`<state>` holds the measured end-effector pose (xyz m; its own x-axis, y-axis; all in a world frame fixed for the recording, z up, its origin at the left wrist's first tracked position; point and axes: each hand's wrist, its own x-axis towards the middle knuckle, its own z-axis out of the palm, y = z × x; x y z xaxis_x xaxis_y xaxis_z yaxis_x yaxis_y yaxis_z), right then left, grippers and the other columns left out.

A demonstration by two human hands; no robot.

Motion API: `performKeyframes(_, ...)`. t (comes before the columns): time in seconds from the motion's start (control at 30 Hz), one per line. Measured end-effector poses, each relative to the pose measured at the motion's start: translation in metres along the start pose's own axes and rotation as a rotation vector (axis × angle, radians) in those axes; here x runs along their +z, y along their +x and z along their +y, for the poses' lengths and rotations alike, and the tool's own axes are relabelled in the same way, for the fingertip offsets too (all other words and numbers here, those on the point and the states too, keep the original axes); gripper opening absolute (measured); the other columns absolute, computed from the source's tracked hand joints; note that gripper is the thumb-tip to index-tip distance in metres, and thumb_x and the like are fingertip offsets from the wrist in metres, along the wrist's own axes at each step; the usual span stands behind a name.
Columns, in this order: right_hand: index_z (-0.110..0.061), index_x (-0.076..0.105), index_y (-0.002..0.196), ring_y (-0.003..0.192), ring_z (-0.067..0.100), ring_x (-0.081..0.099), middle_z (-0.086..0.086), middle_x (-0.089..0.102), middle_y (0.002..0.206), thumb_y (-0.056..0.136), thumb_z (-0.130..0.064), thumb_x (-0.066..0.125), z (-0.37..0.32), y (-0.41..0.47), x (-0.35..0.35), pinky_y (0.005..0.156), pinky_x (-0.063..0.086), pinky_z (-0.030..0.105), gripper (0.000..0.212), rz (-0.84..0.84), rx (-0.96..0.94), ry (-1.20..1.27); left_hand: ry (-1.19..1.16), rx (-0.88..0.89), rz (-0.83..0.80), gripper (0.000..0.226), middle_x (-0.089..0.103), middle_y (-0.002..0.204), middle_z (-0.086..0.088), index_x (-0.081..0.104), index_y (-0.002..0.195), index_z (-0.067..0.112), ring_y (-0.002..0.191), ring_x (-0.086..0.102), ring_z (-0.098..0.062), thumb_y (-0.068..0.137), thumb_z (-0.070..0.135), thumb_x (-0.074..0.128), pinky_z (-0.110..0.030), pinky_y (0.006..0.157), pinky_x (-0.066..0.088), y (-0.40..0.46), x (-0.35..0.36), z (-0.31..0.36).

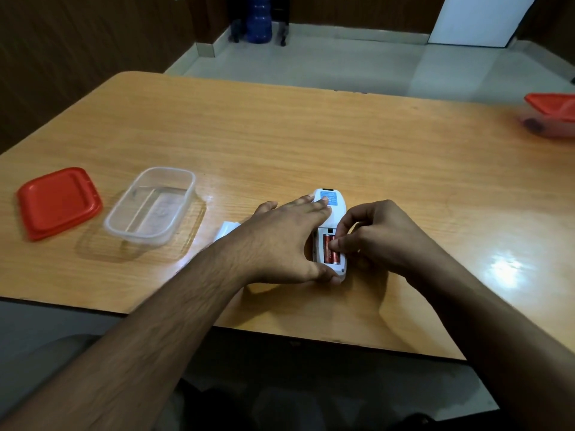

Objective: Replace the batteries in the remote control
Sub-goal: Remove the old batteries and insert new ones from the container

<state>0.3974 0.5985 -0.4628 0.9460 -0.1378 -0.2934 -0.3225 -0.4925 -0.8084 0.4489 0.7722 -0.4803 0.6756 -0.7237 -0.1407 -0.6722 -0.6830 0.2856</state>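
Note:
A white remote control (337,209) lies face down on the wooden table (311,144), its battery bay uncovered. Two red-orange batteries (329,248) lie side by side in the bay. My left hand (286,241) spans the remote, fingers on its far end by the blue label, thumb at its near end. My right hand (376,234) has its fingertips pinched on the right battery. A white piece (228,230), possibly the battery cover, shows partly behind my left wrist.
An empty clear plastic container (149,206) stands left of the remote, with its red lid (57,202) further left. Another container with a red lid (550,118) sits at the table's far right edge. The near table edge runs just under my forearms.

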Motion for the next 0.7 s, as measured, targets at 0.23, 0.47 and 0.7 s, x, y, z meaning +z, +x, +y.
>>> performKeyframes(0.23, -0.016, 0.066, 0.065, 0.040, 0.010, 0.053, -0.001, 0.063, 0.050, 0.075, -0.009, 0.077, -0.006, 0.007, -0.001, 0.050, 0.041, 0.025, 0.017, -0.017, -0.052, -0.178, -0.007, 0.001, 0.013, 0.112, 0.008, 0.163, 0.011, 0.016, 0.154, 0.026, 0.147, 0.001, -0.001, 0.064, 0.079, 0.056, -0.042, 0.118, 0.009, 0.003, 0.001, -0.002)
performKeyframes(0.47, -0.022, 0.070, 0.073, 0.043, 0.004, 0.057, -0.004, 0.070, 0.060, 0.077, -0.023, 0.079, -0.022, -0.008, -0.008, 0.045, 0.043, 0.022, 0.010, 0.033, -0.137, -0.393, -0.068, 0.010, 0.099, 0.114, 0.008, 0.163, 0.012, 0.016, 0.154, 0.029, 0.148, 0.002, -0.003, 0.061, 0.080, 0.058, -0.042, 0.119, 0.011, -0.013, -0.023, -0.004)
performKeyframes(0.7, -0.028, 0.068, 0.081, 0.077, 0.014, 0.065, -0.009, 0.071, 0.076, 0.080, -0.040, 0.067, -0.051, -0.027, 0.041, 0.066, 0.054, 0.033, 0.012, 0.248, -0.306, -0.473, -0.150, -0.229, 0.455, 0.074, 0.044, 0.149, 0.011, 0.044, 0.143, 0.033, 0.136, 0.037, -0.006, 0.077, 0.052, 0.073, -0.020, 0.103, 0.026, -0.088, -0.061, -0.079)
